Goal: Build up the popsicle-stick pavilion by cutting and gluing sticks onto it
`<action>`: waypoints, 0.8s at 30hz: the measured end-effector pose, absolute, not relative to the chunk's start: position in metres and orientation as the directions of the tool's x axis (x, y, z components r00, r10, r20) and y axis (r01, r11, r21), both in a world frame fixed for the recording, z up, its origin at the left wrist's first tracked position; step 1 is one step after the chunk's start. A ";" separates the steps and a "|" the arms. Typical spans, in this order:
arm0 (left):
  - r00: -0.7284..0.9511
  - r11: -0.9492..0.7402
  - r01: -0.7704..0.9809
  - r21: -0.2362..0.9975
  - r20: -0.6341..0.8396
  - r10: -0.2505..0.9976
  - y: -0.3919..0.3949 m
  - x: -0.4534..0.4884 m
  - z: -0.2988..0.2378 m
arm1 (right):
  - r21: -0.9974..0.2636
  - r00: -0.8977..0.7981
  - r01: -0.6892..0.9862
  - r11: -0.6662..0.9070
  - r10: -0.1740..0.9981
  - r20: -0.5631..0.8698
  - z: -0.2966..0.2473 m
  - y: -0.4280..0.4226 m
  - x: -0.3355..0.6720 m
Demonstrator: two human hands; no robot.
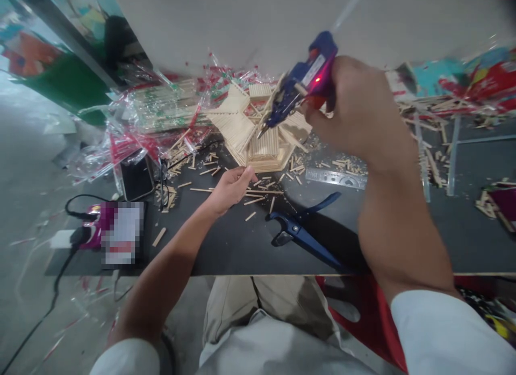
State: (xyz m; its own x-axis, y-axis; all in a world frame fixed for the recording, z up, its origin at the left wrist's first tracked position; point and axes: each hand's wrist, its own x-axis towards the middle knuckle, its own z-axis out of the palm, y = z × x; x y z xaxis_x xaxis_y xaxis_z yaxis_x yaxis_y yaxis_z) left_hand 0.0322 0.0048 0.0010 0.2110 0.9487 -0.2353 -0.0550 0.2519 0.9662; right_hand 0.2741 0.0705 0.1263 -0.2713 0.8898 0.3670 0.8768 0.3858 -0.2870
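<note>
1. Right hand (pixel 355 107): wrapped round a glue gun (pixel 296 80), nozzle aimed down at the stick model (pixel 264 145) on the table (pixel 229 251).
2. Left hand (pixel 233 189): mostly curled, by the model's near edge; cannot tell whether it holds anything.

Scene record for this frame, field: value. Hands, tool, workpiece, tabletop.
right_hand: right hand gripping glue gun
left_hand: left hand at the model's near edge; contact unclear
tool_state: red light lit, nozzle pointing down over the model
workpiece: wooden stick model, slatted panels on a stepped base
table_near: blue cutter, ruler, loose stick pieces
table_left: dark-screened phone, purple power strip
</note>
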 end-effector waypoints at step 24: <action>0.441 0.109 0.192 0.975 -0.184 0.878 -0.004 0.021 0.018 | 0.076 0.069 0.995 -0.062 0.992 -0.102 0.126 0.094 0.395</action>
